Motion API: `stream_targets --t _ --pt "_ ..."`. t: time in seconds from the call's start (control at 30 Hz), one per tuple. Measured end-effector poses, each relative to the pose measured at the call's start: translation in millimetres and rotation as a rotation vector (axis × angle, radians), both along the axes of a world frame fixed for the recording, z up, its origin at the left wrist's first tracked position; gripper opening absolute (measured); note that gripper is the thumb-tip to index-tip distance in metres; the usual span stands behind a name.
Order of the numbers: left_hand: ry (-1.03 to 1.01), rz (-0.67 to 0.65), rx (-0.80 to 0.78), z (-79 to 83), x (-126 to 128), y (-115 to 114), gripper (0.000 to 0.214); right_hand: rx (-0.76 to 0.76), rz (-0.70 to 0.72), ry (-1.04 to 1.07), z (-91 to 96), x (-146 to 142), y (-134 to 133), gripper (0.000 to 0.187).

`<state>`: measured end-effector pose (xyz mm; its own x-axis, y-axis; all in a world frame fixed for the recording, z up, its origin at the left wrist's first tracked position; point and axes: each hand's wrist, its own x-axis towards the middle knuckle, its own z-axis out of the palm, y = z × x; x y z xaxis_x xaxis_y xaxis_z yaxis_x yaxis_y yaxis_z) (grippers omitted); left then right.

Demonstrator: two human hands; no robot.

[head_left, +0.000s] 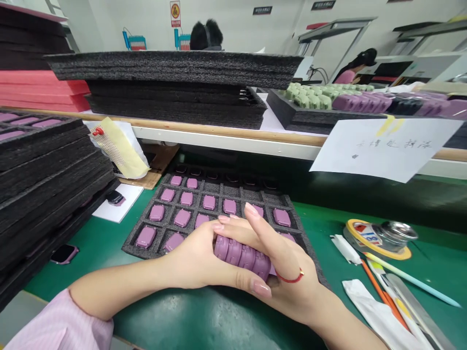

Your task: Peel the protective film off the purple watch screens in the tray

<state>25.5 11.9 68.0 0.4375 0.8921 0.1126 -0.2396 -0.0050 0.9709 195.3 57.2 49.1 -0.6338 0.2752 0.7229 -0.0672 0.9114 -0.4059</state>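
Note:
My left hand [199,257] and my right hand [292,272] are closed together around a row of several purple watch cases [242,255], pressed side by side. The left thumb lies along the near side of the row, and its fingers cover the far side. A red string bracelet is on my right hand. Both hands are above the near part of a black foam tray [241,192]. Single purple watch cases [182,218] lie in many of its compartments; some compartments at the back show bare foam. My hands hide part of the tray.
Stacked foam trays [54,170] stand at left, near a dark-screened watch [64,253]. At right lie a tape roll [379,238], pens [412,277] and white wrappings [375,311]. A shelf [219,141] crosses behind, carrying foam sheets and green cases [314,99]. Two people are beyond.

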Motion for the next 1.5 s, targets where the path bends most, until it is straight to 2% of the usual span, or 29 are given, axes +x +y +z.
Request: stream_targets --t 0.13,0.23,0.43,0.57,0.63,0.73,0.77,0.87,0.93,1.07,1.17,1.23,1.33,1.5 --pt "-0.052 0.000 0.079 -3.3 0 1 0.024 0.063 -0.011 0.041 -1.0 -2 2 0.077" --pt "-0.035 -0.004 0.053 -2.0 -1 0 0.022 0.039 0.012 0.035 -0.2 -1 4 0.077" --pt "0.006 -0.030 0.104 4.7 -1 0 0.035 0.075 0.041 0.031 -2.5 1 8 0.071" --pt "0.080 0.070 0.117 3.0 -1 -2 0.040 0.140 0.043 -0.013 -0.9 0 6 0.067" --pt "0.125 0.156 0.158 1.4 -2 -5 0.049 0.129 0.039 -0.037 2.3 2 4 0.076" --pt "0.202 0.255 0.295 -0.1 -4 -9 0.053 -0.058 0.027 0.031 6.8 6 1 0.094" --pt "0.231 0.267 0.347 -0.5 -5 -10 0.050 -0.147 0.016 0.077 7.5 7 1 0.091" --pt "0.295 0.285 0.480 -1.6 -5 -11 0.040 -0.418 -0.019 0.235 5.7 7 6 0.064" --pt "0.321 0.303 0.552 -2.9 -5 -10 0.036 -0.598 -0.004 0.291 2.7 6 11 0.057" --pt "0.358 0.323 0.641 -7.1 -3 -9 0.032 -0.883 0.106 0.149 -1.3 6 16 0.081" --pt "0.367 0.339 0.662 -9.9 -2 -9 0.033 -0.985 0.204 0.017 -0.3 6 12 0.090" --pt "0.346 0.346 0.676 -11.3 -1 -9 0.030 -0.984 0.232 -0.005 1.2 3 8 0.092" --pt "0.295 0.350 0.675 -13.9 0 -8 0.027 -0.862 0.140 0.012 2.5 0 4 0.100" --pt "0.355 0.345 0.687 -19.2 -1 -9 0.049 -0.591 -0.038 0.081 2.4 -2 -3 0.104"
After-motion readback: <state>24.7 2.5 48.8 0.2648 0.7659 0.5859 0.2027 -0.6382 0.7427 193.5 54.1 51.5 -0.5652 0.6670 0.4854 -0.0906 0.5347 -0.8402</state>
